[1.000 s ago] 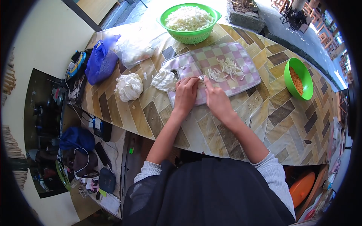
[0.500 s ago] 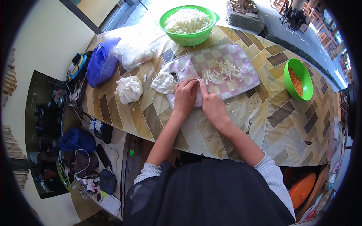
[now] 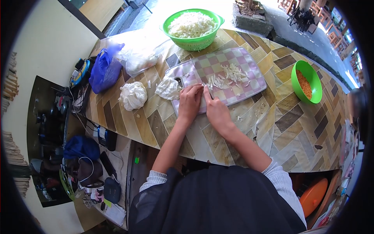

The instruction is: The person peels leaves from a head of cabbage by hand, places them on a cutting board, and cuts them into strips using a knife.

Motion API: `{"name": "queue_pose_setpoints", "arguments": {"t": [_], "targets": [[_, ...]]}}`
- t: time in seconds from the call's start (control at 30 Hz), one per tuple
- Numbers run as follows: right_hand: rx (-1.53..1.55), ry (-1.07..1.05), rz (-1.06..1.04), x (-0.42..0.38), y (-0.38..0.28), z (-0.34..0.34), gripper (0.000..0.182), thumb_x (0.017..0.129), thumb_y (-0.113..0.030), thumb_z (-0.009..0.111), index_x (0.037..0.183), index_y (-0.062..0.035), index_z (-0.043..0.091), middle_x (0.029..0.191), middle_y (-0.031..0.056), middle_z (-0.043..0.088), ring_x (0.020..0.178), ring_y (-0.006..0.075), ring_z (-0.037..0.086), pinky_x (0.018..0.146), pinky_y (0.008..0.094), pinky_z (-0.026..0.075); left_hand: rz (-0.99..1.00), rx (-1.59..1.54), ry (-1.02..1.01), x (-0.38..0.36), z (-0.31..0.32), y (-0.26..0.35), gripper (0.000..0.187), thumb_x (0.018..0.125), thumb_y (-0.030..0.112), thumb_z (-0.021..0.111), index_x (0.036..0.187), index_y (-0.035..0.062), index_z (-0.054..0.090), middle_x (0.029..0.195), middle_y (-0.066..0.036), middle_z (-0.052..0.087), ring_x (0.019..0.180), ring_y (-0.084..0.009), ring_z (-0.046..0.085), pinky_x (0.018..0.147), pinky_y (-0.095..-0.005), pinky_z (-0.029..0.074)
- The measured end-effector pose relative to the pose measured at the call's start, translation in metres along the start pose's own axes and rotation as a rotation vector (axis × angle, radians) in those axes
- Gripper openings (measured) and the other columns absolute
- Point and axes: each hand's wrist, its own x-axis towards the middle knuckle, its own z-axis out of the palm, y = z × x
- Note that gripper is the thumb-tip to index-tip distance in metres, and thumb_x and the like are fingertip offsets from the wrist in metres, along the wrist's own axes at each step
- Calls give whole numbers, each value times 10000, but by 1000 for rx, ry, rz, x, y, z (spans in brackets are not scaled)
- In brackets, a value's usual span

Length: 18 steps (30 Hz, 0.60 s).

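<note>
Both my hands rest on the near left part of a pink checkered cutting board (image 3: 249, 66). My left hand (image 3: 189, 102) is curled, its fingertips pressing a small white cabbage piece that it mostly hides. My right hand (image 3: 216, 111) lies close beside it, index finger stretched forward along a thin knife that barely shows. Just beyond the fingertips lies a pile of cut cabbage strips (image 3: 230, 74).
A green colander (image 3: 193, 41) full of shredded cabbage stands at the far edge of the tiled table (image 3: 288, 128). A green bowl (image 3: 316, 78) of orange lentils is at the right. Two white cabbage chunks (image 3: 133, 95), a blue bag (image 3: 103, 66) and a clear bag (image 3: 138, 58) lie left.
Both hands have shifted slightly toward the left end of the board, staying pressed together. The pile of strips stays where it was.
</note>
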Motion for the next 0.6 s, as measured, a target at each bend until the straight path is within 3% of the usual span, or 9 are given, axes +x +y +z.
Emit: {"name": "queue_pose_setpoints", "arguments": {"t": [0.07,0.17,0.37,0.43,0.6], "targets": [[63,21,11,5,4,2,631,863,-10,513,1463,-26,318,807,252,632,702,382,675,617,433,561,17,-7,-9,-2,-2,-1,145,885,108,621,992,27,675,1056,-106,693,994,-297,640,917,-401,438],[13,-56,-42,-11,13,-9,648,842,2,516,1457,-10,310,850,233,650,714,354,697,615,400,585,19,-14,-18,0,-2,0,164,875,107,627,1013,26,665,1065,-113,687,995,-310,637,913,-406,442],[50,-61,-55,-30,47,-26,598,880,-20,495,1455,-48,334,865,234,651,746,392,682,656,450,571,35,12,9,-1,-8,5,194,839,52,662,1019,-17,657,1045,-169,683,992,-337,654,868,-384,497],[151,-12,-48,-28,63,-31,541,907,-54,498,1431,-34,365,859,252,649,750,416,666,677,471,551,11,-11,3,-2,-7,5,207,835,65,652,1038,25,647,1077,-144,671,999,-347,630,904,-415,462],[481,-10,-45,-18,91,-61,451,934,-114,523,1362,2,437,831,306,625,776,463,621,696,490,488,7,-46,48,3,-13,13,200,838,61,664,1031,7,655,1083,-170,659,1012,-354,635,874,-406,495]]}}
